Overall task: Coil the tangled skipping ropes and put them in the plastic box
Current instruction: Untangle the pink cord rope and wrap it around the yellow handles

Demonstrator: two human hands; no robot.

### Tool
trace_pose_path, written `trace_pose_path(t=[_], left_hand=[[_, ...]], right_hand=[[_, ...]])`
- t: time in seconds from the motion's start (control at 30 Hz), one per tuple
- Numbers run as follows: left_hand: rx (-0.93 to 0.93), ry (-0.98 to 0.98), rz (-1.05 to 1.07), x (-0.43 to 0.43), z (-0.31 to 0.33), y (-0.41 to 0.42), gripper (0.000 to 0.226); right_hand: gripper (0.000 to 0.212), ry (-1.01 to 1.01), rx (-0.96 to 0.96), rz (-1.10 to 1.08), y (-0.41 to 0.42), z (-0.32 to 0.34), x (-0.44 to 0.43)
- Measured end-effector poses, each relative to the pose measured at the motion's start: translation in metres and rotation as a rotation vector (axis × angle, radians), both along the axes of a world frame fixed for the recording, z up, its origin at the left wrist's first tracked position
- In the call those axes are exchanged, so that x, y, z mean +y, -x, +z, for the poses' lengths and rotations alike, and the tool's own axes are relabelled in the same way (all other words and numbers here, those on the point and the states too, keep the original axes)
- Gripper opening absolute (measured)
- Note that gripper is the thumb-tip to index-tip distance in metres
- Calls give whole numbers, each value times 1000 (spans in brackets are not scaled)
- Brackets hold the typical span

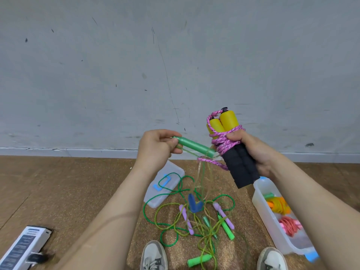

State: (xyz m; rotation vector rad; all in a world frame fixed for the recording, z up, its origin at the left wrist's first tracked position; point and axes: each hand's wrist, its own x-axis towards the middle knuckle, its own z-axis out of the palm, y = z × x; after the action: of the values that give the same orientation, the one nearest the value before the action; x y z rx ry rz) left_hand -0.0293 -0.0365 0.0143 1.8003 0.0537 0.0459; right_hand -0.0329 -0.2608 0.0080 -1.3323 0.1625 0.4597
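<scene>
Filling the upper half of the view, a scuffed grey wall (175, 55) meets a brown cork-like floor (58, 191). On the floor to the right stands the clear plastic box (259, 207), open, with an orange coiled rope (277, 205) and a pink-red coiled rope (290, 225) inside it. Its lid (155, 199) lies apart, left of centre, under a loop of green cord. Between lid and box sprawls the tangle of skipping ropes (194, 221), green and yellowish cords with blue, purple and green handles mixed in, just ahead of two grey shoes (153, 256). A white carton (21, 248) sits at the lower left.

Both hands are raised above the tangle. The right hand (251, 151) is wrapped around a bundled rope, thumb pressed on the pink cord (224, 143) wound about a pair of handles that are yellow (224, 121) at the upper end and black foam (241, 168) at the lower. The left hand (155, 149) pinches one end of a green handle (191, 146), which lies nearly level with its far end touching the bundle. A thin pale cord hangs from there down to the tangle; it seems to pass through a loose pink loop, though the blur leaves that unsure.
</scene>
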Motion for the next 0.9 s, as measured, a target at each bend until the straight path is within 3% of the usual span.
trace_pose_path(t=[0.23, 0.4, 0.57, 0.73, 0.8, 0.9], left_hand=[[11, 463, 287, 4, 2, -6, 15], [165, 791, 99, -18, -3, 1, 15], [172, 600, -124, -36, -16, 5, 20], [109, 693, -25, -34, -9, -2, 9], [104, 650, 58, -28, -6, -7, 20], [235, 281, -27, -21, -4, -8, 57]], right_hand=[[24, -93, -87, -5, -1, 0, 3], [39, -295, -132, 20, 0, 1, 14], [48, -525, -187, -37, -2, 7, 18], [59, -713, -147, 139, 7, 18, 12], [64, -659, -188, 206, 6, 17, 10], [65, -622, -240, 216, 0, 12, 7]])
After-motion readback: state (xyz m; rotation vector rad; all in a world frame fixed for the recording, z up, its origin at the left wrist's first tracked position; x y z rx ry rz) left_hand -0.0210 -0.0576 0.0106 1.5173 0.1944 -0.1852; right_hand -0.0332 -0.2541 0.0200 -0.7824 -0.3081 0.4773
